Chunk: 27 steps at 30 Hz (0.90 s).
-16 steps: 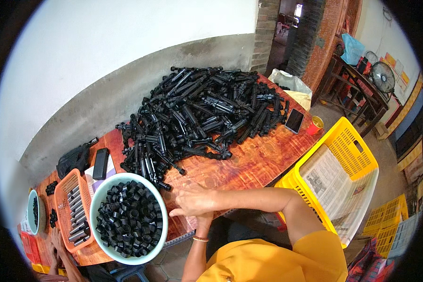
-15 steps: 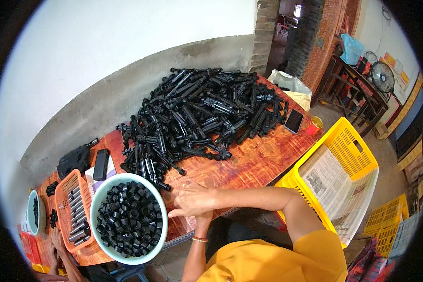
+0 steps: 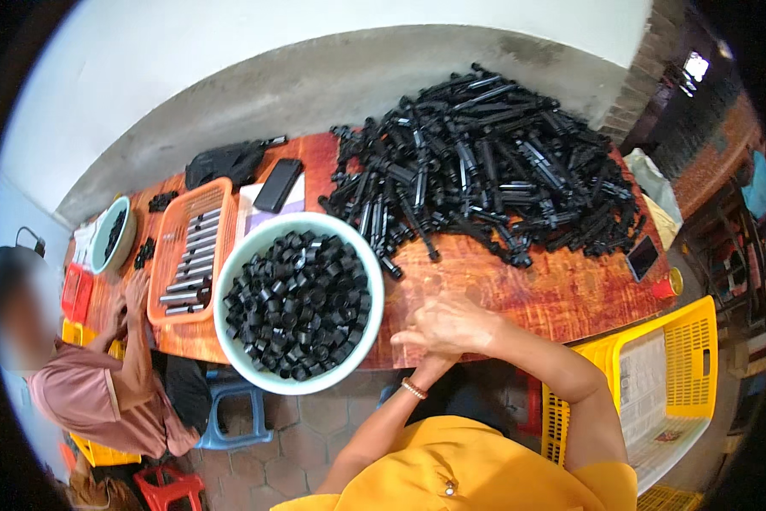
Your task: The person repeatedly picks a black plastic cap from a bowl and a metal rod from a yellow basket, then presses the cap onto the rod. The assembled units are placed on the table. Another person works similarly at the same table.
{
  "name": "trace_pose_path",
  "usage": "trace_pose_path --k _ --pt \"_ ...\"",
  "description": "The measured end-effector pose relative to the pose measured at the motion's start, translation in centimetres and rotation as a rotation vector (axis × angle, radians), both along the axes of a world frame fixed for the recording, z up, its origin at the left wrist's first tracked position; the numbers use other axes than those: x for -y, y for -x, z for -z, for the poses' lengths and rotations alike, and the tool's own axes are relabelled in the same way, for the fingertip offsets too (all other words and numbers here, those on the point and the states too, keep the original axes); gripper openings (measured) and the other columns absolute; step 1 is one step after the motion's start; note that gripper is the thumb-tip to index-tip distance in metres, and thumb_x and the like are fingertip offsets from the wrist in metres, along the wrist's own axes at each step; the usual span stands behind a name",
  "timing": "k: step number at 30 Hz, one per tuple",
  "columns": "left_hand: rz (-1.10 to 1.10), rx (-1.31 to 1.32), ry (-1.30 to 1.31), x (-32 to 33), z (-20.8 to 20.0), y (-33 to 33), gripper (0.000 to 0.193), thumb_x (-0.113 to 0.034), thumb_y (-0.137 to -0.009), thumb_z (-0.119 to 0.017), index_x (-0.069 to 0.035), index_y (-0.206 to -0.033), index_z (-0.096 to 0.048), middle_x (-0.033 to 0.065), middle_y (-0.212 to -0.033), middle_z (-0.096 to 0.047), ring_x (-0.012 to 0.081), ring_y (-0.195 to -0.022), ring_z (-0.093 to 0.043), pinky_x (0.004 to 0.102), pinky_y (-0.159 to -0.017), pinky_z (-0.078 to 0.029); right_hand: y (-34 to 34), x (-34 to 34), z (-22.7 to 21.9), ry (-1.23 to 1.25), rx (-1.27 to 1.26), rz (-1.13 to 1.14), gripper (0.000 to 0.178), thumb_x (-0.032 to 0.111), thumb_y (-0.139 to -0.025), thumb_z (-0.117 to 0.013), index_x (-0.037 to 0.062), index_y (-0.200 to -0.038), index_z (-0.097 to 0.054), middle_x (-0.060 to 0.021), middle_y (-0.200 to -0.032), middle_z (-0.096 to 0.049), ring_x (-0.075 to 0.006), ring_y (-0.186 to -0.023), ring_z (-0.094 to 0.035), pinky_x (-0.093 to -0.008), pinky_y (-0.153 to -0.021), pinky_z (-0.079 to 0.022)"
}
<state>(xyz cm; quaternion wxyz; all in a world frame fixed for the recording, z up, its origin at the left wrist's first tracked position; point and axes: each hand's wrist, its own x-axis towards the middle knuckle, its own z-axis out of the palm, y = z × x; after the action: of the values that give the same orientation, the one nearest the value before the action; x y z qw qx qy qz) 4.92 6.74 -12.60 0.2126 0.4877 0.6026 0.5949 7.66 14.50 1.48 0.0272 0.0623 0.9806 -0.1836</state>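
My right hand (image 3: 461, 324) lies across my left hand (image 3: 435, 361) at the near edge of the wooden table. The right fingers are curled inward, and anything between the hands is hidden. Most of the left hand is covered; a beaded bracelet (image 3: 414, 388) circles its wrist. Just left of them stands a pale green basin (image 3: 378, 298) full of short black plastic rings (image 3: 298, 307). Beyond my hands rises a big heap of black tubular plastic parts (image 3: 493, 170), some with shiny sections.
An orange basket (image 3: 156, 281) holds several metal tubes (image 3: 197, 255); behind are a black case (image 3: 278, 186) and black bag (image 3: 221, 163). At left a co-worker (image 3: 102, 383) works near a smaller basin (image 3: 127, 243). Rightward are a phone (image 3: 642, 258), red can (image 3: 665, 285) and yellow crate (image 3: 689, 358).
The view has turned left, so the table and its contents appear farther right and the co-worker at the left shows more fully. My hands stay together, right over left.
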Motion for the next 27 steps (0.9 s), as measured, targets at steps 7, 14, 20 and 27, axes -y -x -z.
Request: trace_pose_path --k 7,14,20,27 --pt "-0.015 0.026 -0.051 -0.9 0.3 -1.0 0.014 -0.009 -0.085 -0.06 -0.001 -0.096 -0.056 0.0095 -0.089 -0.057 0.0174 -0.081 -0.05 0.034 -0.073 -0.041 -0.3 0.4 1.0 -0.096 -0.042 0.201 0.054 0.049 -0.088 -0.051 0.0021 -0.069 -0.067 -0.0192 -0.065 -0.064 -0.0336 -0.065 -0.065 -0.0453 -0.058 -0.051" --pt "-0.064 0.068 -0.083 -2.1 0.9 -2.0 0.009 -0.007 -0.082 -0.062 -0.001 -0.087 -0.058 0.009 -0.079 -0.058 0.0159 -0.071 -0.051 0.0329 -0.065 -0.042 0.1 1.4 1.3 -0.152 -0.191 0.555 0.049 0.045 -0.089 -0.052 0.0014 -0.071 -0.065 -0.0211 -0.064 -0.062 -0.0364 -0.062 -0.063 -0.046 -0.056 -0.05" --pt "-0.12 0.161 -0.081 -2.2 2.4 -1.5 0.007 -0.005 -0.08 -0.063 -0.001 -0.079 -0.059 0.0087 -0.069 -0.059 0.0147 -0.062 -0.051 0.0319 -0.058 -0.043 0.2 2.0 -0.4 0.088 -0.315 0.679 0.037 0.035 -0.092 -0.05 0.0018 -0.093 -0.067 -0.0212 -0.084 -0.066 -0.0364 -0.077 -0.065 -0.0416 -0.067 -0.051" --pt "-0.077 0.38 0.018 4.7 -7.9 1.4 0.018 -0.015 -0.084 -0.067 -0.001 -0.089 -0.055 0.0014 -0.07 -0.053 0.009 -0.063 -0.048 0.028 -0.057 -0.043 -4.2 -0.7 5.3 0.667 -0.944 0.79 0.04 0.026 -0.101 -0.033 -0.0006 -0.119 -0.057 -0.0096 -0.105 -0.062 -0.0166 -0.091 -0.057 -0.0305 -0.087 -0.043"
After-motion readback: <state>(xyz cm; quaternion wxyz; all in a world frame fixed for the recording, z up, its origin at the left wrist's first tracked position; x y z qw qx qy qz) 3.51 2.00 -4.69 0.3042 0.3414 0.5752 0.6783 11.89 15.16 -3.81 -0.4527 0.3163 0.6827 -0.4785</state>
